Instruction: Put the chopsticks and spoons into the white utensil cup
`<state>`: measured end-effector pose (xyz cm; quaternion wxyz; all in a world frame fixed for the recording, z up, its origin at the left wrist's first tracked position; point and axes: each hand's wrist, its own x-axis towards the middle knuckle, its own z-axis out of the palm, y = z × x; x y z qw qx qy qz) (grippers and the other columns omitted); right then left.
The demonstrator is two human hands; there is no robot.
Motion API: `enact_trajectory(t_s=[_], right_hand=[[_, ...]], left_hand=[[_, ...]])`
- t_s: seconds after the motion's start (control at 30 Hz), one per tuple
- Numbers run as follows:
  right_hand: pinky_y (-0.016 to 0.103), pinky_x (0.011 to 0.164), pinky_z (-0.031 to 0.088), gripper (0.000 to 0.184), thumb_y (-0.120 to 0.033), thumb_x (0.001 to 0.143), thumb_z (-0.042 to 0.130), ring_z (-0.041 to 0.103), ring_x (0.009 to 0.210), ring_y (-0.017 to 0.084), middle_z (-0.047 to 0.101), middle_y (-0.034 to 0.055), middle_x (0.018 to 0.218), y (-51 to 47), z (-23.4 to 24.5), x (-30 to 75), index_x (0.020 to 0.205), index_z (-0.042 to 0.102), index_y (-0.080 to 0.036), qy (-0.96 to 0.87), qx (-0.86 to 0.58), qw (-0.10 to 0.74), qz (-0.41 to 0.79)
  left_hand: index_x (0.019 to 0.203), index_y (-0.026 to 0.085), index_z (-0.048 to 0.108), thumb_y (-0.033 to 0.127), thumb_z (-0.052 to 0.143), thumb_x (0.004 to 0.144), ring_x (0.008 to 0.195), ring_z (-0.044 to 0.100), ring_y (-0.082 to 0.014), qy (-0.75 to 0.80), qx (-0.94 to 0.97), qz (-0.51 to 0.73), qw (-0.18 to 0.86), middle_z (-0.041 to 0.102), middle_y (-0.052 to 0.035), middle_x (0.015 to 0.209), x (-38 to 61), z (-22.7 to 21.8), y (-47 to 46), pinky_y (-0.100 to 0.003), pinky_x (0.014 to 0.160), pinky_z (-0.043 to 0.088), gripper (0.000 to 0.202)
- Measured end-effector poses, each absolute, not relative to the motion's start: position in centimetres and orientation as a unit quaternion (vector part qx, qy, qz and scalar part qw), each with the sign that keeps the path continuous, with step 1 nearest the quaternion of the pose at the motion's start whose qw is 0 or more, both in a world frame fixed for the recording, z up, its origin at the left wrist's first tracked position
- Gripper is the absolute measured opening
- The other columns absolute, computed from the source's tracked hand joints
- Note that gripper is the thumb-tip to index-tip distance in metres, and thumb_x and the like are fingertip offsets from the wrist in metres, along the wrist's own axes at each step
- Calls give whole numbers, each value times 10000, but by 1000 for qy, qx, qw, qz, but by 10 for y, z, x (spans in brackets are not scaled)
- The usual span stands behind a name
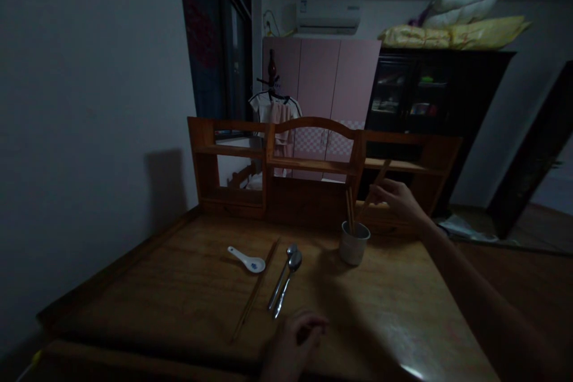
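My right hand (pixel 391 194) pinches a wooden chopstick (pixel 376 186), possibly a pair, near its upper part. It slants down, with its lower end inside a pale metal cup (pixel 353 249). Other chopsticks (pixel 350 209) stand in that cup, leaning on its rim. Low in the picture, my left hand (pixel 298 337) is by the table's front, its fingers loosely curled with nothing visible in them. Just beyond it lie two metal spoons (pixel 283 289) side by side. To their left are wooden chopsticks (pixel 254 298) lying flat and a white ceramic spoon (pixel 246 259) with a blue mark.
The wooden table (pixel 179 274) has a low wooden shelf unit (pixel 308 197) along its back edge. A white wall (pixel 98 101) borders the left side. Farther off stand a pink wardrobe (pixel 316 83), a dark cabinet (pixel 416 95) and a clothes stand with hanging shirts (pixel 275 110).
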<state>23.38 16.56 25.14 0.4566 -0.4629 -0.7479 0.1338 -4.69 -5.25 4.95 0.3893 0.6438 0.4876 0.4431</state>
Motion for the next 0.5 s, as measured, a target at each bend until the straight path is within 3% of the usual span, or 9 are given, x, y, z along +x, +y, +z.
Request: enact_trajectory(t_s=[0.23, 0.5], right_hand=[[219, 487, 442, 408, -535, 773, 592, 610, 569, 166, 646, 56, 620, 195, 196, 238, 671, 614, -141, -757, -489, 389, 190], [224, 469, 438, 410, -516, 678, 680, 577, 519, 153, 624, 31, 567, 199, 178, 232, 689, 657, -107, -748, -500, 372, 226]], left_hand=[[911, 191, 715, 319, 535, 859, 812, 627, -166, 472, 639, 459, 397, 678, -51, 899, -46, 52, -52, -225, 740, 488, 227], [948, 177, 698, 348, 500, 886, 777, 627, -155, 457, 631, 463, 423, 683, -54, 869, -47, 52, -52, -218, 706, 484, 269]])
